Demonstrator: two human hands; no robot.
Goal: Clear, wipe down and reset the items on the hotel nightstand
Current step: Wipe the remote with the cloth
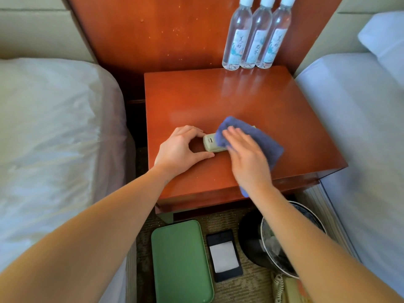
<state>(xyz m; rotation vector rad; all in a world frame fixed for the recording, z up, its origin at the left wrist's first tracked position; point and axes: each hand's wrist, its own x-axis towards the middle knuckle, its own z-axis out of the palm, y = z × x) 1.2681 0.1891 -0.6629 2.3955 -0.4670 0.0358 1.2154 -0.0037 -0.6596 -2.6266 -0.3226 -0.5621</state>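
A glossy red-brown nightstand (240,99) stands between two beds. On its front half lies a beige remote control (210,143), mostly covered by a blue cloth (258,136). My left hand (181,149) pinches the remote's left end between thumb and fingers. My right hand (247,156) lies flat with straight fingers on the cloth, pressing it onto the remote. Three clear water bottles (255,36) with white caps stand in a row at the back right corner.
On the carpet below lie a green tray (181,261), a black holder with a white notepad (224,254), a black bin with a plastic liner (251,241) and a beige phone (286,289). White-sheeted beds (54,127) flank both sides.
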